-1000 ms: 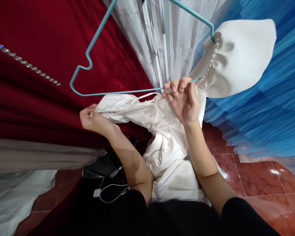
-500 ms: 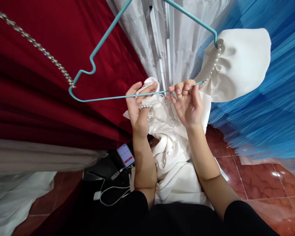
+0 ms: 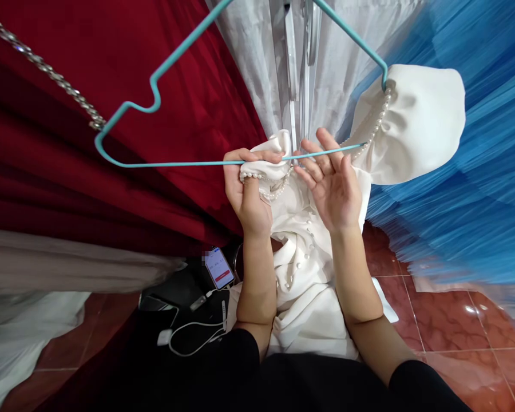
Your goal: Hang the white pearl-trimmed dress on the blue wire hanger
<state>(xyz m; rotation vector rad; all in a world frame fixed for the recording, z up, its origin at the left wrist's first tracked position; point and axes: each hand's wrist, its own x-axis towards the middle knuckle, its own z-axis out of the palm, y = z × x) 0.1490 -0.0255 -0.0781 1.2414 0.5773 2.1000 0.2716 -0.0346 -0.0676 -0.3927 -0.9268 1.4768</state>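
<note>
Roughly, the white dress (image 3: 302, 320) is stretched from close to the body out to the teal hanger (image 3: 175, 165), long axis pointing away, skirt near, pearl-edged top far; soft, limp, moderately light handling is judged likely, the pearl trim (image 3: 251, 175) being snag-prone and best avoided by a grip on folded cloth beside it. Bunched cloth is clasped by the fingers of the left hand (image 3: 255, 214), while those of the right hand (image 3: 341, 197) are spread, unclenched, at the bar, contact unclear; farther right, the puffed sleeve (image 3: 427, 123) is hung at the hanger's end.
</note>
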